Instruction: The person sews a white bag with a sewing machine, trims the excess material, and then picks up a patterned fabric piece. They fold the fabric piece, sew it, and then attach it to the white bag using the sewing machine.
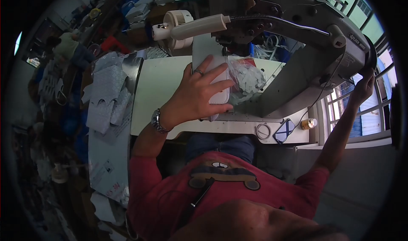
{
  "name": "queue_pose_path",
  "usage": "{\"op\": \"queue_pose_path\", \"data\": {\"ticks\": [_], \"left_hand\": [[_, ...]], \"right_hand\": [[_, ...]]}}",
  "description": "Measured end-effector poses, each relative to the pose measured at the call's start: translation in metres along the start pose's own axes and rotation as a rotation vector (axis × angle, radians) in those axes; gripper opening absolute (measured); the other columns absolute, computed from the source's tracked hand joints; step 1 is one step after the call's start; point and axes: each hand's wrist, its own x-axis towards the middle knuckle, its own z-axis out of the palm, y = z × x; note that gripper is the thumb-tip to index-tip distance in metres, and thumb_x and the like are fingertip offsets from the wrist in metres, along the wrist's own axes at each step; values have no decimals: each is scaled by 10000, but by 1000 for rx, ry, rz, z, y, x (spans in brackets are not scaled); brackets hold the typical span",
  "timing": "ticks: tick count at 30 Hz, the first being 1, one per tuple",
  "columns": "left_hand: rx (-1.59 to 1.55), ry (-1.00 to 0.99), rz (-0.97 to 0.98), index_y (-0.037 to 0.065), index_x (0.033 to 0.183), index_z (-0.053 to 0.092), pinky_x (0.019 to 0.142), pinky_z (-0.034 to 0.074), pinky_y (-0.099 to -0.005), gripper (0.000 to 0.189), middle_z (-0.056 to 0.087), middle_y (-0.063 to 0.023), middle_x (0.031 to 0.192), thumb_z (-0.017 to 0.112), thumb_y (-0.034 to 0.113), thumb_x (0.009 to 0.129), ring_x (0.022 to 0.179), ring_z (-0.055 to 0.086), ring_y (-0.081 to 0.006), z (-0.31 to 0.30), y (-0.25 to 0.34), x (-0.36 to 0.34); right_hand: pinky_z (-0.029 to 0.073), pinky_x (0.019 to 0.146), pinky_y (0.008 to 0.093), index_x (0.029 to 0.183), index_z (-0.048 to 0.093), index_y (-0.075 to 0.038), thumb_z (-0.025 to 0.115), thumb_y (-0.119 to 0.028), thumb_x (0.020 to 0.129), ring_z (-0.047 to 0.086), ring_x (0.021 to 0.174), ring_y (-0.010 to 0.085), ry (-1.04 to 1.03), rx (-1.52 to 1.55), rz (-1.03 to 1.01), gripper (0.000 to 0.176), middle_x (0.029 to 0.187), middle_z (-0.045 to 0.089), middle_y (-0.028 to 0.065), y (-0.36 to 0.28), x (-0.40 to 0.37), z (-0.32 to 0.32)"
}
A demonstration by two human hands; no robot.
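Note:
My left hand, with a ring and a wristwatch, lies with fingers spread on a white stitched piece that looks like leather. This piece sits on the bed of a grey sewing machine, just below the needle area. My fingers cover much of it. At the far right my right hand is closed on the lower rim of the machine's dark handwheel; its fingertips are partly hidden. A clear plastic bag of small white pieces rests right beside the stitched piece.
A white lamp on a bendable neck hangs over the bed. On the table's front right are a coiled cable, a phone and a small jar. Bubble-wrap sheets lie at left. Another person is far left.

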Motion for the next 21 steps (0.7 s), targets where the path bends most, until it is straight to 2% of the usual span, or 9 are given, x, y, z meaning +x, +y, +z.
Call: {"op": "queue_pose_path", "data": {"ticks": [3, 5, 7, 8, 9, 12, 17, 19, 21], "left_hand": [[21, -46, 54, 170, 1306, 722, 1147, 355, -606, 503, 571, -108, 1527, 797, 440, 888, 1497, 415, -402, -13, -7, 3], [-435, 49, -136, 130, 1349, 686, 1090, 458, -497, 409, 657, -131, 1410, 703, 342, 999, 1374, 569, -361, -22, -30, 14], [-435, 174, -395, 60, 1222, 714, 1019, 528, -418, 260, 725, -167, 1197, 697, 203, 1005, 1177, 681, -305, -26, -59, 41], [-212, 173, -266, 51, 1294, 662, 1007, 536, -424, 306, 717, -163, 1230, 639, 216, 1037, 1146, 693, -292, -21, -81, 56], [13, 176, -136, 41, 1366, 609, 995, 544, -430, 352, 709, -160, 1263, 581, 229, 1070, 1115, 705, -279, -12, -106, 72], [259, 88, -25, 47, 1376, 598, 1018, 531, -422, 382, 692, -152, 1296, 580, 251, 1053, 1155, 685, -270, 26, -179, 116], [280, -21, -31, 56, 1392, 578, 1057, 508, -408, 434, 665, -139, 1351, 579, 289, 1026, 1221, 650, -256, 81, -227, 129], [175, 10, -41, 60, 1399, 570, 1072, 499, -402, 455, 654, -134, 1373, 579, 303, 1014, 1248, 636, -250, 80, -217, 118], [-74, 78, -15, 77, 1372, 603, 1046, 516, -418, 451, 672, -139, 1343, 596, 327, 998, 1220, 656, -270, 71, -194, 107]], "right_hand": [[507, 965, 305, 1301, 716, -34, 577, -416, 1092, 675, 1068, 141, 30, -37, -8, 457, 1159, 754, 76, -22, 18, 0], [510, 973, 300, 1325, 714, -68, 599, -410, 1081, 682, 1102, 141, 15, -62, -34, 436, 1191, 759, 78, -31, 40, 1], [512, 980, 311, 1337, 713, -100, 613, -470, 1055, 691, 1120, 144, -76, -162, -78, 475, 1212, 758, 78, -28, 88, 5], [512, 983, 314, 1341, 712, -110, 617, -489, 1047, 694, 1126, 145, -107, -197, -91, 489, 1219, 758, 78, -27, 111, 8], [514, 985, 326, 1346, 711, -131, 609, -542, 1028, 703, 1134, 165, -230, -472, -60, 529, 1226, 758, 84, -27, 134, 15], [516, 987, 348, 1349, 712, -167, 586, -633, 997, 716, 1143, 205, -335, -704, -73, 597, 1226, 762, 91, -35, 135, 19], [547, 970, 401, 1361, 709, -249, 496, -757, 969, 743, 1102, 251, -220, -566, -9, 677, 1173, 781, 98, -29, 98, 13], [545, 952, 397, 1327, 725, -229, 517, -735, 980, 748, 1063, 249, 33, -475, -79, 647, 1113, 790, 85, -31, 65, 12], [543, 944, 395, 1294, 738, -212, 525, -727, 984, 748, 1042, 245, 90, -405, -50, 637, 1078, 790, 80, -26, 40, 14]]}}
